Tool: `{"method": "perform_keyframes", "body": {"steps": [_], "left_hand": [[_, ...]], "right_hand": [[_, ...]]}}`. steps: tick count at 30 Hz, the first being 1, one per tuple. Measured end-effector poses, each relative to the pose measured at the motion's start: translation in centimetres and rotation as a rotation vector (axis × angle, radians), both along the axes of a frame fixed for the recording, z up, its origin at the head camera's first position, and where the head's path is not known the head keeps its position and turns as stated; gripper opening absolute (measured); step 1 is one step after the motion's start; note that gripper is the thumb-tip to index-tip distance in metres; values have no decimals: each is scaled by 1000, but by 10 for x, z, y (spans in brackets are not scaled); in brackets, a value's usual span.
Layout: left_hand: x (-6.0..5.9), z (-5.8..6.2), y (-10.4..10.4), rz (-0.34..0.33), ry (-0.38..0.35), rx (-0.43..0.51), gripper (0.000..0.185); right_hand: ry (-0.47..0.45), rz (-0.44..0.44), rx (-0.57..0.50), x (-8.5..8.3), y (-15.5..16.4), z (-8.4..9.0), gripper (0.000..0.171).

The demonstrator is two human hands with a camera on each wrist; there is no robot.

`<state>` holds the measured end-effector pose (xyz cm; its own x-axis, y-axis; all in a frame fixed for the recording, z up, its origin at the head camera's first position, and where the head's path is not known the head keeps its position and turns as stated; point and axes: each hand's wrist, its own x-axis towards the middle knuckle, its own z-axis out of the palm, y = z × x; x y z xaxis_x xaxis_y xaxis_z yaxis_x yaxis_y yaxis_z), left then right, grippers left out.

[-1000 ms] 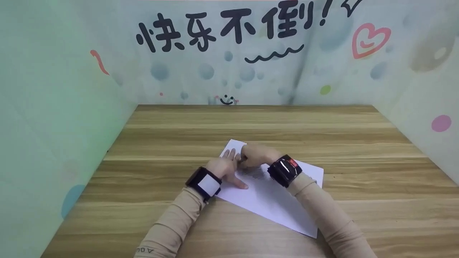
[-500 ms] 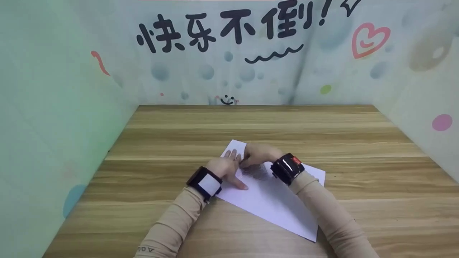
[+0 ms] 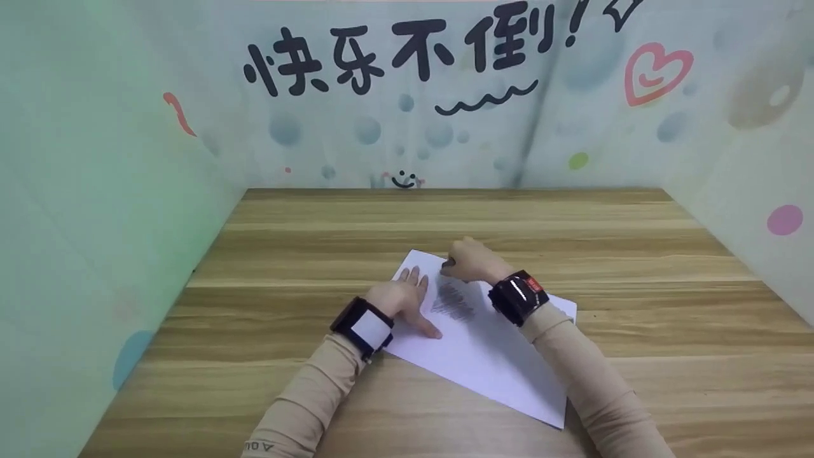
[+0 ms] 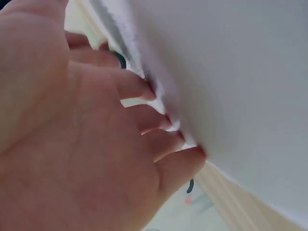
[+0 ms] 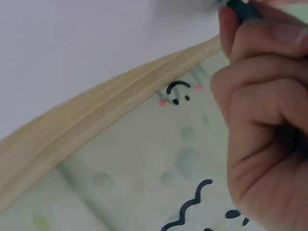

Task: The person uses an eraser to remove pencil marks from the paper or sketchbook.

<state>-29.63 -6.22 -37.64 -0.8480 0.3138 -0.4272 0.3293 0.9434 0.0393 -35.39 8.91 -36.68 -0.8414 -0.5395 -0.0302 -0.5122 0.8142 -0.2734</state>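
Observation:
A white sheet of paper [image 3: 493, 362] lies slanted on the wooden table, with a patch of grey scribble [image 3: 454, 303] near its upper left part. My left hand [image 3: 399, 300] rests flat on the sheet left of the scribble, fingers spread and thumb stretched toward me. In the left wrist view its fingertips [image 4: 199, 153] press on the paper. Just beyond the scribble, my right hand [image 3: 475, 262] is over the paper's far edge. Its curled fingers pinch a short dark green stick [image 5: 246, 11], mostly hidden by them; I cannot tell its exact kind.
The wood-grain table [image 3: 305, 254] stretches out around the paper. A printed cloth backdrop [image 3: 356, 146] with black characters stands behind the table's far edge, and cloth walls close off both sides. Both wrists wear dark straps with cameras.
My right hand has moved from beside the left fingers, off the scribble, to the right and away from me, uncovering more of the grey patch. The left hand holds its place.

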Motion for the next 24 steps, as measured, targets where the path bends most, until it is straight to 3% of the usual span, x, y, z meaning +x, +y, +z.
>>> {"method": "perform_keyframes", "body": {"steps": [4,12,18,24], "left_hand": [[1,3,2,-15,-7,-16,112],[1,6,5,-63,-17,2,110],[3,2,7,-32,4,16,110],[5,0,8,-28,3,5,110]], "right_hand": [[-47,-15,-106,-1,8,7,22],[-12,9,4,-1,8,6,12],[72,0,20,-1,3,-3,10],[109,139,54,-2,1,-8,7]]}}
